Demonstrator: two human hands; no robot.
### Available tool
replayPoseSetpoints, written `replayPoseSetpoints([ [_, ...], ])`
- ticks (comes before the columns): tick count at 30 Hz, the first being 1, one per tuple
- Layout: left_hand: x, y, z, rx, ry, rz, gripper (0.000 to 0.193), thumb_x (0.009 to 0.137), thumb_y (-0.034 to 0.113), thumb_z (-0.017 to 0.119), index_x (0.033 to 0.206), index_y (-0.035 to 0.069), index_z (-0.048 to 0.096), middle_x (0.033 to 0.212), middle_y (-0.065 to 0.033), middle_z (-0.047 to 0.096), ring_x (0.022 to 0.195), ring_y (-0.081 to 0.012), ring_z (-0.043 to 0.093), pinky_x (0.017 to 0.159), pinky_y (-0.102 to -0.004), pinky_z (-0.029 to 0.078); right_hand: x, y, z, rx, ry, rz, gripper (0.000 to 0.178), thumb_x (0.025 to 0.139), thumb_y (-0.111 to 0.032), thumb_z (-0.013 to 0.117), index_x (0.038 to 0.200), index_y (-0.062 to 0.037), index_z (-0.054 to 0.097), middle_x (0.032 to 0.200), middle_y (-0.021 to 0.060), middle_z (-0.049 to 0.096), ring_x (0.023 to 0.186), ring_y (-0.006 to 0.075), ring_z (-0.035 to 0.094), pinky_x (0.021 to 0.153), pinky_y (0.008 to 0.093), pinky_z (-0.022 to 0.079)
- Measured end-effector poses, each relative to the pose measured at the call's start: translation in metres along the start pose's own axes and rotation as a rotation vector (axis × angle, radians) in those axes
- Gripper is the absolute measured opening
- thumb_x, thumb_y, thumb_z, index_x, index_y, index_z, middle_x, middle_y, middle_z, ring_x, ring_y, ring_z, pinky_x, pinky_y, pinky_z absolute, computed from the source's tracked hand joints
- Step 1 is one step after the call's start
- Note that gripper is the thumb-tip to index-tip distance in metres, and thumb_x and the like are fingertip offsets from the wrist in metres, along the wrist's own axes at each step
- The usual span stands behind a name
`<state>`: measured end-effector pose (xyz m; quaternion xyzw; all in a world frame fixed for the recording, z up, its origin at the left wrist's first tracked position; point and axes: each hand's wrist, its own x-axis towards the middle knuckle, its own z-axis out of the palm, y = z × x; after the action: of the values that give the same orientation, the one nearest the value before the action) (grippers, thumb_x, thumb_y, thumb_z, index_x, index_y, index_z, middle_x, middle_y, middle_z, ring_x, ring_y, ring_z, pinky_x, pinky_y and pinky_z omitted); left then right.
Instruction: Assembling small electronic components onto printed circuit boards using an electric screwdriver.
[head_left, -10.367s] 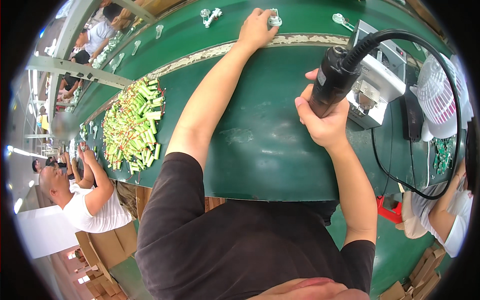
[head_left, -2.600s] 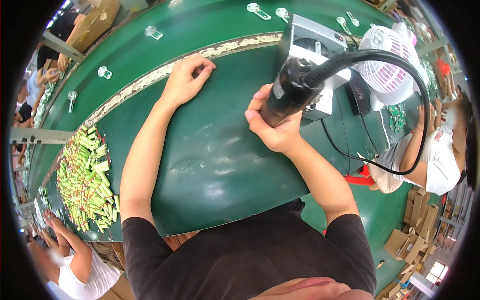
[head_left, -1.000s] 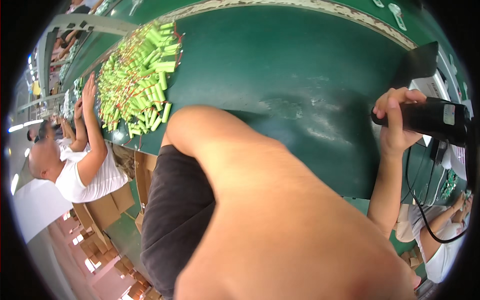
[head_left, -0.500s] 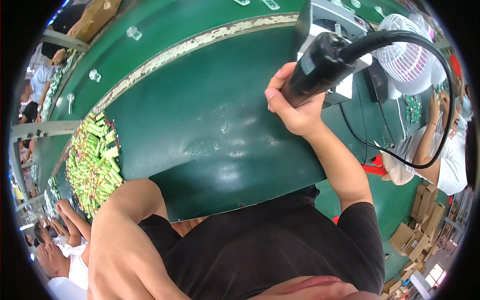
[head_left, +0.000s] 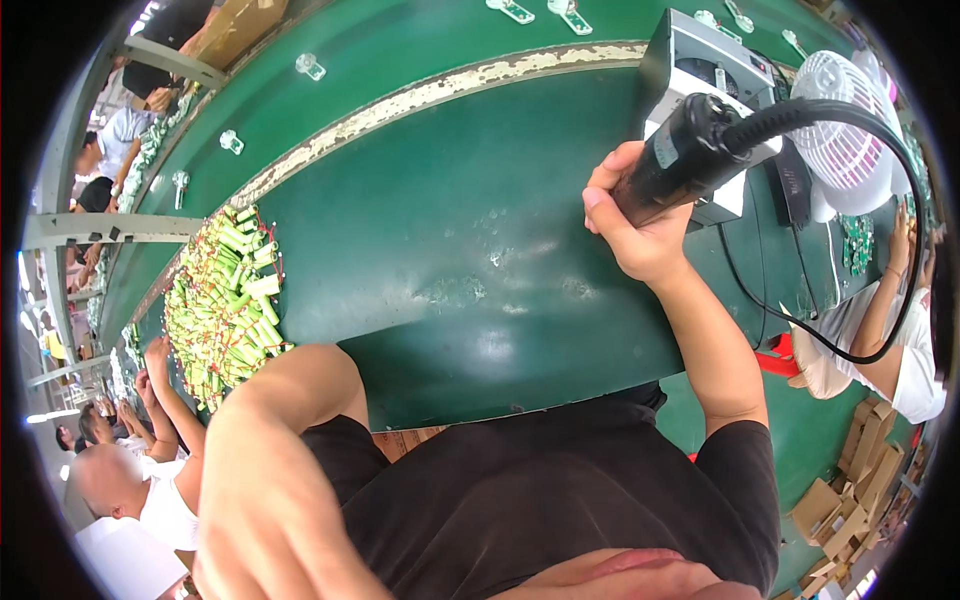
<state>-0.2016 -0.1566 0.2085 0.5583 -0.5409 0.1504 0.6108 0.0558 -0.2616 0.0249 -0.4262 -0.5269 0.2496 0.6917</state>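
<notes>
My right hand (head_left: 648, 225) is wrapped round a black cylindrical handheld tool (head_left: 672, 160), tilted above the green bench. A thick black cord (head_left: 830, 112) leaves its upper end and loops down on the right; the tool's exact kind does not show. At the lower left, my left arm is bent back toward me. My left hand (head_left: 275, 530) is raised close to the camera, its fingertips cut off by the lower edge, so whether it holds anything is hidden. Beyond that elbow lies a heap of light-green wrapped cylindrical cells with red wires (head_left: 225, 310).
A metal-cased box with a round fan opening (head_left: 700, 75) stands behind the tool, beside a white desk fan (head_left: 845, 120). Small white-and-green parts (head_left: 310, 67) lie on the far green strip behind a worn ledge (head_left: 440, 90). Co-workers sit on both sides; cardboard boxes (head_left: 830, 510) lie at lower right.
The whole view has shifted, so the bench and its things appear farther right and slightly lower. My right hand keeps its grip on the black tool; my left arm stays bent.
</notes>
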Motion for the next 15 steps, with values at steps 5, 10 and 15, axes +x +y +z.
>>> replayPoseSetpoints([
  [5,0.012,0.023,-0.01,0.222,-0.055,-0.021,0.024,0.099,-0.002,0.052,0.111,0.003,0.073,0.126,-0.0046,0.068,0.124,-0.0134,0.062,0.11,-0.0326,0.049,0.002,-0.003,0.0,-0.028,-0.003,0.001,0.035,0.087,0.015,0.06,0.117,-0.0012,0.048,0.08,0.0082,0.061,0.063,0.0122,0.059,0.054,0.026,0.048],
  [10,0.01,0.036,0.013,0.617,0.131,-0.029,0.018,0.079,0.003,0.061,0.076,0.014,0.076,0.067,0.0056,0.064,0.068,-0.0147,0.064,0.099,-0.0417,0.051,0.002,-0.003,0.006,0.177,0.088,0.092,0.034,0.086,0.014,0.065,0.115,0.0016,0.054,0.084,0.0038,0.063,0.072,0.0088,0.059,0.063,0.0258,0.047],
  [15,-0.015,0.059,-0.016,1.173,0.082,-0.664,0.021,0.077,0.014,0.062,0.093,0.007,0.074,0.115,-0.0124,0.073,0.1,-0.0275,0.07,0.095,-0.0487,0.047,0.0,-0.003,0.0,0.132,0.121,0.115,0.035,0.088,0.014,0.063,0.118,0.0012,0.05,0.082,0.0056,0.062,0.064,0.0097,0.059,0.057,0.024,0.047],
])
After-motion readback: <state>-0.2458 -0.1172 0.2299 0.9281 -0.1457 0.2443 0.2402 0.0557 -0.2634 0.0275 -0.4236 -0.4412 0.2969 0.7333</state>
